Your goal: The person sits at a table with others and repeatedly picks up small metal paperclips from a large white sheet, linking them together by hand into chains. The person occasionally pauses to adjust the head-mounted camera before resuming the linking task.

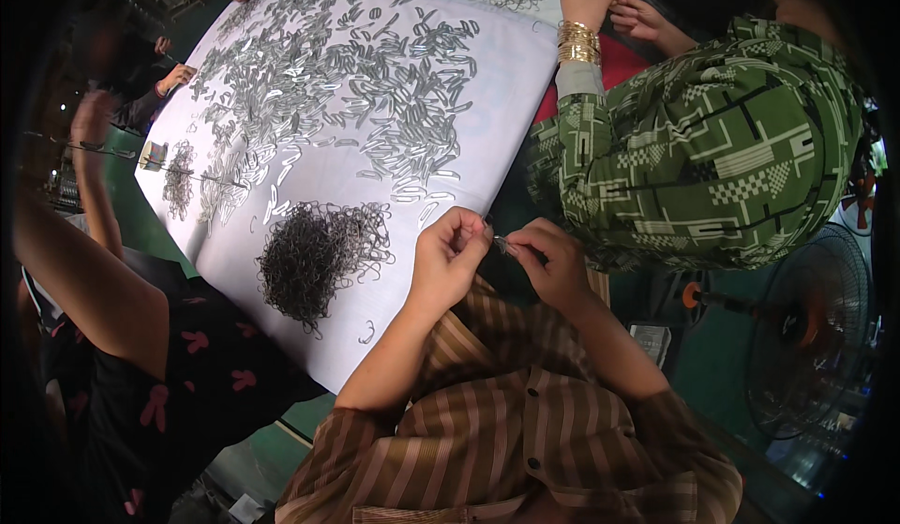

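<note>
The left hand [450, 260] and right hand [553, 263] meet at the near edge of the white surface [511, 83], fingertips pinched on a small metal piece [501, 242] between them. Just left lies a dark tangled heap of wire hooks [314, 257], apparently still large. Farther off, many silvery clips [375, 83] lie spread out; much work seems left.
</note>
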A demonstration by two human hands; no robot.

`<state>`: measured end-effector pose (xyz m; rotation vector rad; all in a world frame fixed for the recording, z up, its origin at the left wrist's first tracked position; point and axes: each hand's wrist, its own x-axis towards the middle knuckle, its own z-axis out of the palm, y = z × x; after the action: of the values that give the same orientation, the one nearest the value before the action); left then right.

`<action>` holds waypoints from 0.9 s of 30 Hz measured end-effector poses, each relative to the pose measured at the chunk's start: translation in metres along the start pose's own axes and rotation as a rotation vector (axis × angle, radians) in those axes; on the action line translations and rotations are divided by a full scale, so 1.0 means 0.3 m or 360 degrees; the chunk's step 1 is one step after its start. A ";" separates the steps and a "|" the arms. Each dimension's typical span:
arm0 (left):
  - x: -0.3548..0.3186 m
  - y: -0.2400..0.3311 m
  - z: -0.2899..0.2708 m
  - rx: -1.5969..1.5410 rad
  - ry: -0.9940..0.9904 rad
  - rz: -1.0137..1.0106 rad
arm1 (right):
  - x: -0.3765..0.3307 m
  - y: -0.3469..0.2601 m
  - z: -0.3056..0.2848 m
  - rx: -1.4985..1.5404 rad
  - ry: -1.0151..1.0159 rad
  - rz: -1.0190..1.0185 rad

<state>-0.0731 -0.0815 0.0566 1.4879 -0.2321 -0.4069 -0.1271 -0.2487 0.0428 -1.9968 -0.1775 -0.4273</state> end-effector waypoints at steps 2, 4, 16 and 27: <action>-0.001 -0.011 0.004 -0.0035 0.0024 0.0125 | 0.001 0.007 0.000 0.0025 -0.0019 -0.0049; -0.015 0.008 0.023 0.0328 -0.0050 0.0557 | 0.011 0.020 -0.004 0.0089 -0.0046 -0.0067; -0.076 -0.056 0.023 0.0738 -0.0062 0.0880 | 0.215 0.198 0.275 -0.0325 -0.0200 -0.0096; -0.110 -0.084 0.000 0.0778 -0.0010 0.0941 | 0.234 0.085 0.210 0.0123 -0.0260 0.0590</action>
<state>-0.1062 -0.0690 0.0348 1.7994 -0.7957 0.1372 -0.0404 -0.2084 0.0227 -1.9347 0.0753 -0.0200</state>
